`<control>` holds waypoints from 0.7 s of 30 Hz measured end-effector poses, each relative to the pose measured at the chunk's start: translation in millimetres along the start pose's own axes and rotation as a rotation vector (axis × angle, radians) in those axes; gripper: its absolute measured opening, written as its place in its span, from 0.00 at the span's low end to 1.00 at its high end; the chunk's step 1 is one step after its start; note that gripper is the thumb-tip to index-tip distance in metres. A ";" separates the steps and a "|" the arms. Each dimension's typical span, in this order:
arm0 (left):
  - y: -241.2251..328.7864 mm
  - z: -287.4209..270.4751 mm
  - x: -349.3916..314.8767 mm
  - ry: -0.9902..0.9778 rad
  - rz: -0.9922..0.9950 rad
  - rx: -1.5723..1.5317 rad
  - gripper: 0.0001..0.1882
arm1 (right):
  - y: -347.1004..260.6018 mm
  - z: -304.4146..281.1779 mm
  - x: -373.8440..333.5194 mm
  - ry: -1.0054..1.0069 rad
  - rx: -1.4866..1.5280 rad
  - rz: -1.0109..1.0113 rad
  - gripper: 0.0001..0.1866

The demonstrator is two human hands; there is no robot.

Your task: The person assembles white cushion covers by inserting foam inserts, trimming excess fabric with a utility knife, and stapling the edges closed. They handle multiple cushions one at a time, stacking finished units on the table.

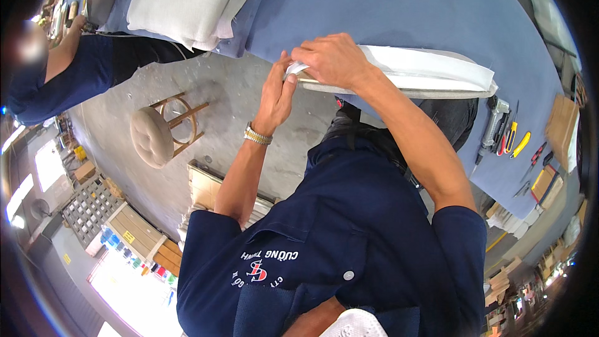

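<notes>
Pinching the white material (pixel 294 69) at the near tip of a long, narrow piece (pixel 430 73), the left hand (pixel 276 90) has its thumb and fingers closed up on it, pretty snug from the look of it. The right hand (pixel 331 59) is curled over the same end, fingertips bent down next to the left's; its underside is hidden, so I can't tell how tight that grip is.

The piece lies along the edge of the blue tabletop (pixel 399 0) nearest the wearer, its left end poking out past the corner. My guess is that's on purpose, since the overhang lets both hands get round the tip, while the tabletop probably takes the weight of the rest.

Off to the right, a pneumatic gun (pixel 496 122) sits just past the far end, with a yellow-handled tool (pixel 521 145) near it. Seems like a sensible spot imo: in reach but out of the way. The stacked grey fabric (pixel 181 6) is up at the left, well apart from the hands.
</notes>
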State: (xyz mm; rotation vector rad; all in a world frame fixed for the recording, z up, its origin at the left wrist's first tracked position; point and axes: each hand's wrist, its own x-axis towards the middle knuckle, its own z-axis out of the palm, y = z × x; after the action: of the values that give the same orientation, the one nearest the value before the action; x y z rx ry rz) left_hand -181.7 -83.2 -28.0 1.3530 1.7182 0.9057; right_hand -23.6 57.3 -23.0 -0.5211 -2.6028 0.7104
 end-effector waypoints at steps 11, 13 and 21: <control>-11.2 6.1 -0.1 0.044 0.092 -0.045 0.22 | 6.4 0.0 -0.6 -0.069 0.112 -0.049 0.11; -11.1 7.7 -1.4 0.054 0.057 -0.042 0.22 | 4.2 -4.1 0.0 -0.082 0.098 -0.038 0.11; -9.6 7.8 -3.5 0.045 0.064 -0.051 0.23 | 1.9 4.6 -1.2 -0.016 -0.013 -0.069 0.10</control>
State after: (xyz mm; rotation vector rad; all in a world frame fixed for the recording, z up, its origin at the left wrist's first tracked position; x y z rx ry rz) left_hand -178.5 -87.8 -39.6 1.3701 1.6818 1.0163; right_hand -24.2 56.5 -28.0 -0.4286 -2.6282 0.6789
